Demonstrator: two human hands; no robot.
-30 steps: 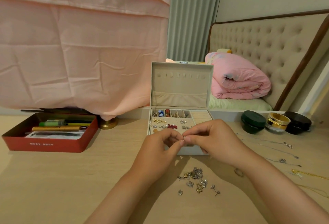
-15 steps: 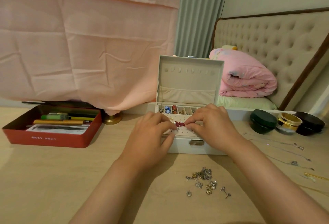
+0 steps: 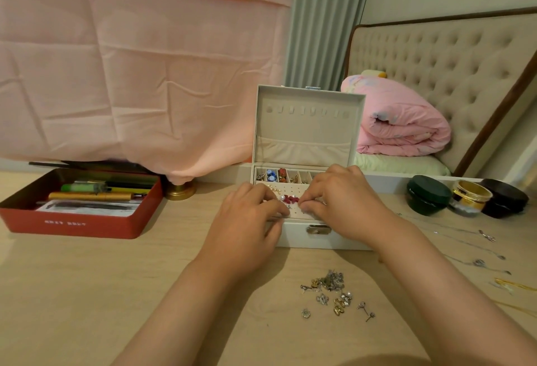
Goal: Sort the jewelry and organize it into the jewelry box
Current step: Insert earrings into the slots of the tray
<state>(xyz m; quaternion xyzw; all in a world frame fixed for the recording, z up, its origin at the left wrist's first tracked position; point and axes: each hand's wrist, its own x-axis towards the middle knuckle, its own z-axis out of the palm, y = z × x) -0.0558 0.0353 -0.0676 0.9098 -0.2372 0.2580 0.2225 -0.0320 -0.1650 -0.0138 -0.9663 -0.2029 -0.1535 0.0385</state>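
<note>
The white jewelry box [image 3: 293, 239] stands open on the desk, its lid [image 3: 308, 130] upright. Small back compartments hold blue, red and gold pieces [image 3: 276, 175]. Red earrings [image 3: 291, 199] sit on the perforated earring panel. My left hand [image 3: 247, 220] rests on the panel's front left, its fingers lying across the box edge. My right hand [image 3: 340, 200] is on the panel's right, its curled fingertips pinching a small earring, mostly hidden, down against the holes. A loose pile of silver and gold earrings [image 3: 331, 290] lies on the desk in front of the box.
A red tin [image 3: 72, 223] of pens sits at the left, with a brass base [image 3: 180, 191] beside it. At the right stand a dark green jar [image 3: 428, 195], a gold bangle [image 3: 472, 195] and a black jar [image 3: 504, 198]. Thin necklaces [image 3: 465, 237] trail over the right side of the desk.
Both hands moved from above the box's front edge forward and down onto the earring panel, carrying the small earring. The left fingers have flattened on the panel.
</note>
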